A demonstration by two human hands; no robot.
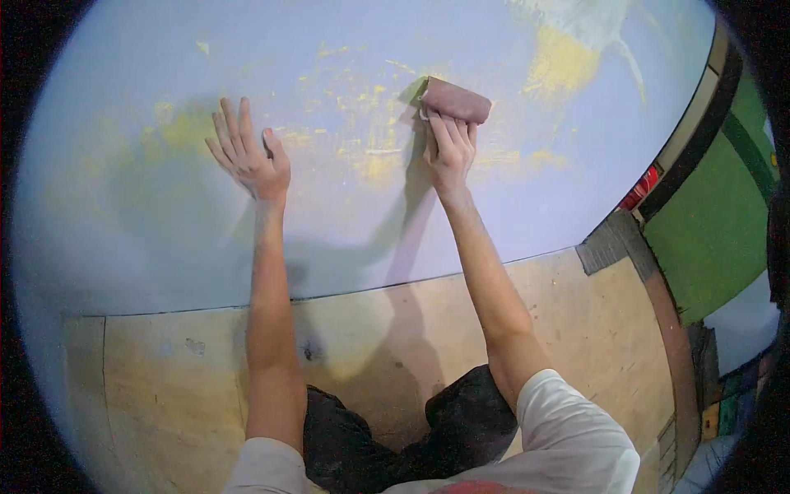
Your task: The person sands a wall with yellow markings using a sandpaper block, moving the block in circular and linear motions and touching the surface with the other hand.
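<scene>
Before me stands a pale blue painted wall (345, 216) with scraped yellow patches. My right hand (453, 148) grips a brownish-pink cylindrical roll (457, 100), which looks like a sanding block wrapped in abrasive paper; it is tilted slightly down to the right and is at the wall. Part of its underside is hidden by my fingers. My left hand (250, 154) is level with the yellow marks to the left, fingers spread and holding nothing, at the wall's surface. Both arms cast shadows on the wall.
A beige, stained floor (586, 333) meets the wall below my arms. Grey strips (602, 244) lie at the wall's right corner, with a red object (642, 188) just above them. Farther right is a green surface (710, 241). My bent knees are near the wall.
</scene>
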